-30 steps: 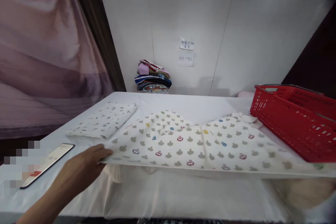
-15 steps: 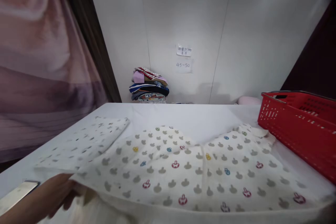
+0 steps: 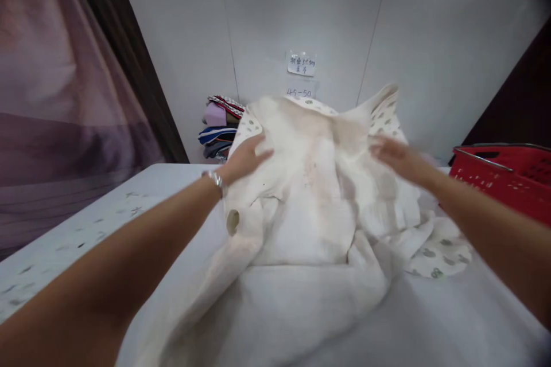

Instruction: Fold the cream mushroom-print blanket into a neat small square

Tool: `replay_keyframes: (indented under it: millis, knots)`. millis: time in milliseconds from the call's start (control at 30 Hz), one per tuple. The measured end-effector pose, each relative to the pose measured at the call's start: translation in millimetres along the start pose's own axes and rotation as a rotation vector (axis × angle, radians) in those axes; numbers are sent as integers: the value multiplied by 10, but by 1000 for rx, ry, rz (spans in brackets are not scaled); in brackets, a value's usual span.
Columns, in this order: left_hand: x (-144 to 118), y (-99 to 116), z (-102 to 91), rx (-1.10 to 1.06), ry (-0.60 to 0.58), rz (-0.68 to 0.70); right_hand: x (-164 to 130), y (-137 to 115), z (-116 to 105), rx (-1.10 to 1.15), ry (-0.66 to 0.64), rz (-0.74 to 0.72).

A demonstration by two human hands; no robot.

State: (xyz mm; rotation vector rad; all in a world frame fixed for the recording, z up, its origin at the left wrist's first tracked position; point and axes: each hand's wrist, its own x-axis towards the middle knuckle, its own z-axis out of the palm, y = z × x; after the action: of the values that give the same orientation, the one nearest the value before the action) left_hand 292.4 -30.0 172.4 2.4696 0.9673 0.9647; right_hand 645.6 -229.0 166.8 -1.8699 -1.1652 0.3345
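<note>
A cream baby garment (image 3: 318, 183) with small printed shapes is lifted and turned over above the white table (image 3: 181, 183), its plain inner side facing me. My left hand (image 3: 245, 157) grips its upper left edge; a bracelet sits on that wrist. My right hand (image 3: 396, 157) holds the upper right edge, blurred by motion. The garment's lower part trails on the table toward me.
A folded patterned cloth (image 3: 51, 241) lies at the left of the table. A red plastic basket (image 3: 503, 180) stands at the right. A stack of folded clothes (image 3: 217, 129) sits by the back wall under paper notes (image 3: 301, 64). A pink curtain (image 3: 55, 86) hangs left.
The garment lay flat with its print up; both hands have swept its near edge up and away, flipping it over. My view has shifted, and the phone at left is out of sight.
</note>
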Motion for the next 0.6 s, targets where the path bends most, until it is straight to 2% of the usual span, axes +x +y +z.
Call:
replay_keyframes:
  millis: [33, 100, 133, 200, 233, 300, 367, 467, 533, 600]
  knots:
    - [-254, -75, 145, 44, -94, 45, -285, 135, 210, -98, -130, -122]
    - [-877, -231, 345, 152, -280, 129, -904, 499, 489, -217, -392, -153]
    - [-1206, -300, 390, 199, -352, 140, -1192, 697, 547, -246, -467, -137]
    - [-1805, -391, 383, 250, -460, 131, -1647, 1060, 523, -321, -508, -117]
    - [-2051, -407, 344, 269, -508, 126, -1801, 1213, 460, -367, -446, -130]
    - [-2414, -390, 233, 341, -541, 52, -1973, 1456, 294, -460, -432, -223]
    - [-2626, -343, 122, 430, -495, -118, -2014, 1644, 137, -566, -362, -297]
    - [-2771, -322, -6, 512, -423, -383, -1967, 1868, -7, -708, -236, -326]
    - [-2791, -375, -98, 484, -417, -497, -1918, 1959, -42, -758, -187, -295]
    - [-2758, -480, -242, 396, -369, -536, -1875, 1962, -49, -802, -173, -234]
